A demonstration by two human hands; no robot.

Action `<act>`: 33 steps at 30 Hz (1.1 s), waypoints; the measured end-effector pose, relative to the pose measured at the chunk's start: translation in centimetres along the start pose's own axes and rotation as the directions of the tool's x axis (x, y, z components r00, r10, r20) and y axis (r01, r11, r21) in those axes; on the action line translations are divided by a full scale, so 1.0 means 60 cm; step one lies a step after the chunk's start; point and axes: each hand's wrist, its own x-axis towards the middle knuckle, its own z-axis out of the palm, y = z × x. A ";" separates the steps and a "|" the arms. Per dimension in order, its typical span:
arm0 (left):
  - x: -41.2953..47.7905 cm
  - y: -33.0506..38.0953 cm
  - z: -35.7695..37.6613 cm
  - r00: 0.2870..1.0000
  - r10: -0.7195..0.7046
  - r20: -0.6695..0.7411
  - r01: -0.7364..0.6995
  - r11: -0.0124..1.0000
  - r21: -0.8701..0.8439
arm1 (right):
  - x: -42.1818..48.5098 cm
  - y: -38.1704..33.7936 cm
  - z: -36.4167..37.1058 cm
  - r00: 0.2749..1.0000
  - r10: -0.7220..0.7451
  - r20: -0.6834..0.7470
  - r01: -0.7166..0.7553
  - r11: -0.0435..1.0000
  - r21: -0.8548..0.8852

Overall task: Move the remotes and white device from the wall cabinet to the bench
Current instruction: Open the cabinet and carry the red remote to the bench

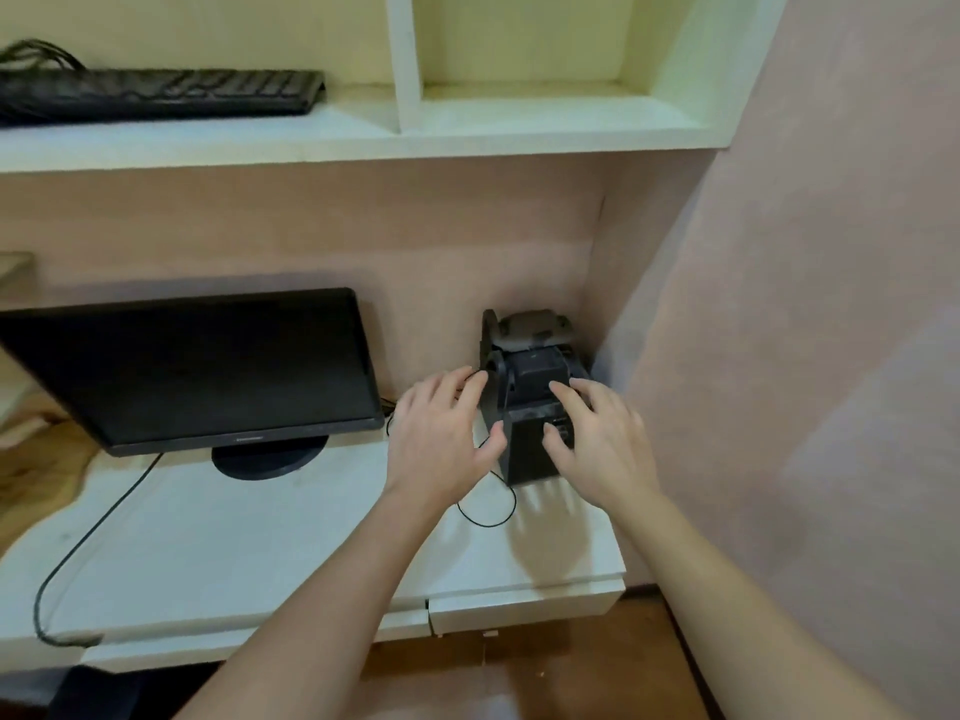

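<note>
Hands spread open, left hand [447, 439] and right hand [597, 444] flank a dark boxy device [530, 407], perhaps touching it; monitor [197, 371] stands left, keyboard [156, 93] shelved above.

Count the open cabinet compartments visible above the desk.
2: the left compartment holds a black keyboard; the right compartment looks bare. More may lie outside the frame.

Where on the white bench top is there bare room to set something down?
Bare: the bench front, between the monitor base and the front edge, crossed only by a black cable at left. Crowded: the right back corner, with the black device, left hand and right hand.
</note>
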 end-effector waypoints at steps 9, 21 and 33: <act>0.100 0.059 -0.112 0.970 0.051 -0.238 -0.053 0.999 -0.001 | 0.104 -0.035 -0.139 0.967 -0.114 -0.229 0.124 0.992 0.029; 0.221 0.130 -0.331 0.821 0.157 -0.549 -0.138 0.987 0.076 | 0.197 -0.083 -0.398 0.776 -0.239 -0.584 0.280 0.960 -0.020; 0.340 0.128 -0.558 0.643 0.245 -0.725 -0.109 0.967 0.230 | 0.288 -0.141 -0.613 0.553 -0.321 -0.769 0.343 0.929 -0.141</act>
